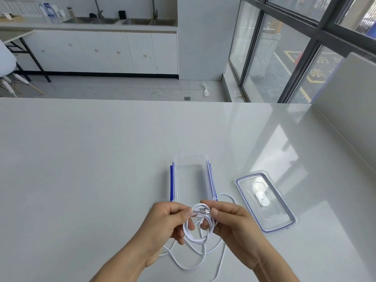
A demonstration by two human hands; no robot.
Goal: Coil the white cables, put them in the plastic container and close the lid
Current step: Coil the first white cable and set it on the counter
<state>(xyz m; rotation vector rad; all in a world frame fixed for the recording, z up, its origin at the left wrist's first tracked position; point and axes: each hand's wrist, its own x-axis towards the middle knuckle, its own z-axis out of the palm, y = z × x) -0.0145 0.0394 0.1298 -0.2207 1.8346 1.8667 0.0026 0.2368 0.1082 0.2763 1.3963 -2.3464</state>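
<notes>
the white bench (81,159) carries everything. the clear plastic container (191,157) with blue clips stands open, ready to receive. its lid (284,216) lies flat just right of the container, out of the way. just in front of the container, the left hand (168,222) and right hand (234,220) each pinch the white cable (195,239), both grips closed on a half-made coil so the loops hold. loose slack trails nearer the person.
</notes>
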